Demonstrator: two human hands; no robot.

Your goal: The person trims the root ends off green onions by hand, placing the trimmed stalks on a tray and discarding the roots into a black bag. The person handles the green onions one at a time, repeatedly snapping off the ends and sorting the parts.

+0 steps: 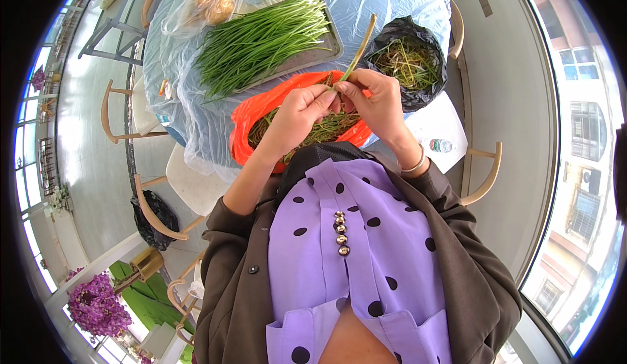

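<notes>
Between the fingertips of my left hand [302, 114] and my right hand [376, 100] is a thin green stalk [361, 49], its yellow-brown end pointing up and away to the right. Both hands pinch its lower part, close together. Below them an orange plastic bag [243, 121] gapes around a tangle of green and brown stalks [323, 131]; my hands hide part of it. Just beyond lies a pile of long green chives [264, 41] on a metal tray [313, 56], white ends to the right. A black plastic bag [427, 100] at right holds yellowed, stringy scraps [406, 63].
Thin clear plastic sheeting [183, 114] covers the round table. A clear bag of round brownish items [215, 4] lies at the far left. On a white chair seat [443, 124] at right is a plastic bottle [441, 145]. Wooden-armed chairs [110, 114] surround the table.
</notes>
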